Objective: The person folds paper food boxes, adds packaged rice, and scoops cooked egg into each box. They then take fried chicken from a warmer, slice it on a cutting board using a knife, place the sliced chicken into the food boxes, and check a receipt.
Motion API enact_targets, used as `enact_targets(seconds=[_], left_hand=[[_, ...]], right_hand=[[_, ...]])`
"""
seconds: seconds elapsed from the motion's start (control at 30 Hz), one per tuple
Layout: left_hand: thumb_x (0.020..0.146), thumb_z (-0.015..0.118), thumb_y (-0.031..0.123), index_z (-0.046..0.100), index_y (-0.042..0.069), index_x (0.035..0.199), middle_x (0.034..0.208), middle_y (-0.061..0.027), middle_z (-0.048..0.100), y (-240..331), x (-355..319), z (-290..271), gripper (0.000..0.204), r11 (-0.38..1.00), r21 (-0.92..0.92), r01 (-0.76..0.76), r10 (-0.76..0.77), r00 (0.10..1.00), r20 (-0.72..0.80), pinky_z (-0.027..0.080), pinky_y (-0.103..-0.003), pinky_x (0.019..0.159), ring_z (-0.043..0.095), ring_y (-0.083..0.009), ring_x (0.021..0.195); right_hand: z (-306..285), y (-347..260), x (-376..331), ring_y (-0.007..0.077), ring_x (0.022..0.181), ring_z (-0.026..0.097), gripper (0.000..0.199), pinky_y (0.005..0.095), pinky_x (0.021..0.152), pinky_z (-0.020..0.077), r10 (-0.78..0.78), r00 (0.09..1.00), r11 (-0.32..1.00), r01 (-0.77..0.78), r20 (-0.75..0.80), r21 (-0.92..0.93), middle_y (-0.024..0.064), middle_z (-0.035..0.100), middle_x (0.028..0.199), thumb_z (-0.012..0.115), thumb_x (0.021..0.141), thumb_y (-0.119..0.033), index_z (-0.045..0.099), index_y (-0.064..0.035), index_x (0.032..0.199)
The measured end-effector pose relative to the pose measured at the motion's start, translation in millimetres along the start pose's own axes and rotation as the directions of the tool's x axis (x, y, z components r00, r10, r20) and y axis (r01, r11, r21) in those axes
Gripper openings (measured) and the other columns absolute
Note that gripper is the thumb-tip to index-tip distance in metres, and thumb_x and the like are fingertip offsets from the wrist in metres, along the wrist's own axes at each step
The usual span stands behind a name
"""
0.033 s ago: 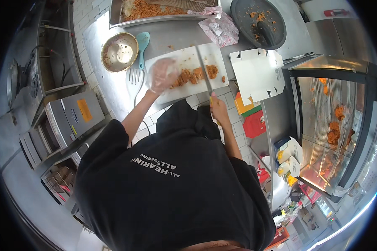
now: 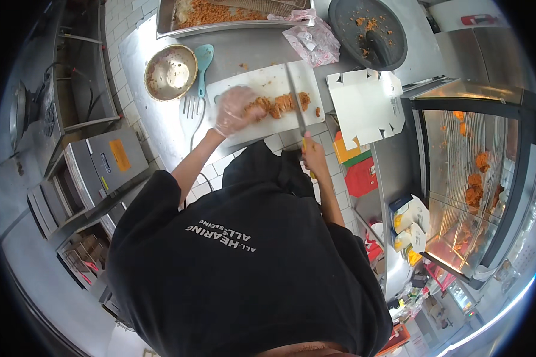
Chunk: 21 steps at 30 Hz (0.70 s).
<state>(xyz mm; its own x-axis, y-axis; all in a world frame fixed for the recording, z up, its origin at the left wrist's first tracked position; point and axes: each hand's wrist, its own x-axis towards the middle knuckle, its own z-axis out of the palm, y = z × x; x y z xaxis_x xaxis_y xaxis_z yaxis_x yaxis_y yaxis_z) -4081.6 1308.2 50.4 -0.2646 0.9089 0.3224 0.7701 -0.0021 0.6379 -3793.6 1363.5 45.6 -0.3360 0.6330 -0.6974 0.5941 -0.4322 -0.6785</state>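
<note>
My left hand (image 2: 235, 110), in a clear plastic glove, holds the left end of a piece of breaded fried chicken (image 2: 284, 103). The chicken is cut into several strips lying in a row on a white cutting board (image 2: 268, 76). A long knife (image 2: 295, 98) with a yellow handle is gripped in my bare right hand (image 2: 313, 156). Its blade points away from me and crosses the row near the right end; whether it touches the meat is hard to tell. One small crumb of chicken (image 2: 317, 112) lies apart at the right.
Left of the board are a metal bowl (image 2: 171, 72), a teal spatula (image 2: 203, 59) and a white slotted turner (image 2: 190, 119). Beyond lie a tray of crumbs (image 2: 220, 25), crumpled paper (image 2: 315, 43) and a black bowl (image 2: 346, 50). A flat white carton (image 2: 363, 101) and heated display case (image 2: 420, 154) stand right.
My left hand has shifted right onto the chicken's end, and the strips sit closer together. The knife has moved slightly to the right.
</note>
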Motion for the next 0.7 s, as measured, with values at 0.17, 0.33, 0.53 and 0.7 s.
enact_targets(seconds=[0.17, 0.33, 0.53, 0.7], left_hand=[[0.077, 0.07, 0.033, 0.049, 0.015, 0.132, 0.123, -0.0116, 0.055, -1.6, -15.8, 24.3, 0.062, 0.94, 0.135, -0.313, 0.255, 0.909, 0.33, 0.034, -0.051, 0.101, 0.048, -0.0329, 0.122], [0.076, 0.071, 0.032, 0.056, 0.014, 0.125, 0.122, -0.011, 0.056, -21.3, -28.8, 38.7, 0.055, 0.927, 0.269, -0.262, 0.134, 0.9, 0.416, 0.044, -0.048, 0.091, 0.052, -0.0315, 0.113], [0.08, 0.068, 0.029, 0.063, 0.008, 0.107, 0.095, -0.0066, 0.063, -44.8, -28.9, 50.6, 0.034, 0.999, -0.018, -0.051, 0.046, 0.975, -0.216, 0.05, -0.037, 0.075, 0.059, -0.0265, 0.085], [0.092, 0.056, 0.036, 0.061, 0.015, 0.101, 0.095, 0.0, 0.061, -48.9, -3.1, 38.7, 0.023, 0.005, -0.952, 0.305, -0.853, 0.498, 0.156, 0.043, -0.028, 0.06, 0.053, -0.0133, 0.075]], right_hand=[[-32.5, 9.1, 4.9, 0.0183, 0.047, 0.048, 0.066, 0.0366, 0.049, 0.0377, 0.075, 0.995, 0.997, -0.074, -0.071, 0.008, 0.0052, 0.045, 0.05, 0.039, 0.096, -0.057, 0.052, -0.0014, 0.064], [-22.6, 2.4, 10.8, 0.0091, 0.04, 0.039, 0.058, 0.0252, 0.038, 0.0302, -0.198, 0.976, 0.979, 0.191, -0.089, -0.076, -0.0007, 0.041, 0.051, 0.041, 0.096, -0.059, 0.046, -0.0083, 0.067], [54.5, -13.6, 6.9, 0.036, 0.061, 0.056, 0.051, 0.0433, 0.059, 0.0447, -0.405, 0.908, 0.889, 0.362, -0.111, -0.279, 0.0175, 0.057, 0.066, 0.041, 0.099, -0.046, 0.053, 0.0011, 0.084], [125.4, -18.2, 19.9, 0.0437, 0.083, 0.058, 0.035, 0.0505, 0.075, 0.0446, -0.398, 0.907, 0.915, 0.382, -0.135, -0.132, 0.0255, 0.061, 0.089, 0.047, 0.098, -0.031, 0.052, 0.0044, 0.101]])
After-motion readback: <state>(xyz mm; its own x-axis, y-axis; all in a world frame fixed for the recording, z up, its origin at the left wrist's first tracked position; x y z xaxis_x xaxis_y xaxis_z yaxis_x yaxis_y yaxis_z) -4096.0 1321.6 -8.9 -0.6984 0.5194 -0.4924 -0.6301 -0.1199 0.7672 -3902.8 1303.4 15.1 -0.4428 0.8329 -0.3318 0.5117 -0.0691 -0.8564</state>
